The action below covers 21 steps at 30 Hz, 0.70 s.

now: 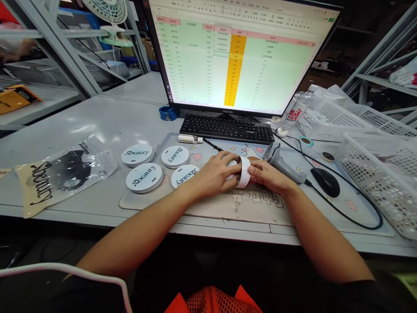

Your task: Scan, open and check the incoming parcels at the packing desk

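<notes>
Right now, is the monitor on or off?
On: the monitor is lit, showing a spreadsheet with an orange column.

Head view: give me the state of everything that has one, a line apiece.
Monitor, switched on
White ring, held by left hand and right hand
Round cards, stacked, print side up
Bag, lying down, black item inside
Keyboard, untouched
Mouse, untouched
Scanner, lying down, corded
Bottle, upright
Fan, upright, running or not unclear
</notes>
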{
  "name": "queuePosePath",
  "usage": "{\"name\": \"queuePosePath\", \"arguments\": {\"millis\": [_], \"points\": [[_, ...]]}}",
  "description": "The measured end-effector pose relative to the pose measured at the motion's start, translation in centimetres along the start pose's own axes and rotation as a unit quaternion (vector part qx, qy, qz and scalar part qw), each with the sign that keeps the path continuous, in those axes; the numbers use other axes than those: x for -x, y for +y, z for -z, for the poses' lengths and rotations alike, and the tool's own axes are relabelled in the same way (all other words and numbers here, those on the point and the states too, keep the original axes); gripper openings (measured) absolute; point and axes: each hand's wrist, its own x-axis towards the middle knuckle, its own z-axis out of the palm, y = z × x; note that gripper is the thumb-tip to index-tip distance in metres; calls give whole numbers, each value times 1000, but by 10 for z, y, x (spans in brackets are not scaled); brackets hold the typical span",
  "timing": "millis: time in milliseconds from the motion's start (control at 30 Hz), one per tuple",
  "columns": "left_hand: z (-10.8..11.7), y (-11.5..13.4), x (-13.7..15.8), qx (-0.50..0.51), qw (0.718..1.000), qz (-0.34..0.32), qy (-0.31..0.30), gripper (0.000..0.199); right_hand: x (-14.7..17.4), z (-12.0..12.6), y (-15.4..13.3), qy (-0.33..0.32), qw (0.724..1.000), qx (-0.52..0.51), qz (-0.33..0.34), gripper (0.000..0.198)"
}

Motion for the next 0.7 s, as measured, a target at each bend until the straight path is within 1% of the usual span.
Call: {"name": "queuePosePath", "arguments": {"millis": [67,100,167,200,233,267,333,400,467,567,633,700], "points": [[0,-2,-2,120,991,10,55,24,-1,-1,-1,9,1000,-22,17,61],[0,-3,-4,191,976,31,96,27,-2,-4,-1,21,999,-20,39,63],[-2,-4,-8,317,927,99,177,41,-3,-12,-2,57,994,15,95,67],[-4,-4,-10,366,898,135,202,50,-4,-17,-2,77,989,41,119,72],[-7,-4,-11,409,873,165,209,59,-4,-22,-2,95,983,72,138,80],[-9,-3,-13,446,853,185,200,66,-5,-27,-2,110,976,106,154,87],[-16,0,-15,499,828,200,159,72,-7,-36,2,131,957,186,179,96],[-22,3,-16,517,818,211,140,71,-10,-40,7,140,932,261,207,97],[-25,7,-16,505,819,223,154,67,-13,-42,12,143,911,313,226,98],[-25,12,-18,485,825,224,184,64,-15,-42,17,147,887,360,249,100],[-23,14,-19,491,815,238,195,64,-15,-43,17,148,864,395,274,97],[-21,14,-21,512,794,269,186,64,-14,-43,15,140,841,431,297,90]]}}
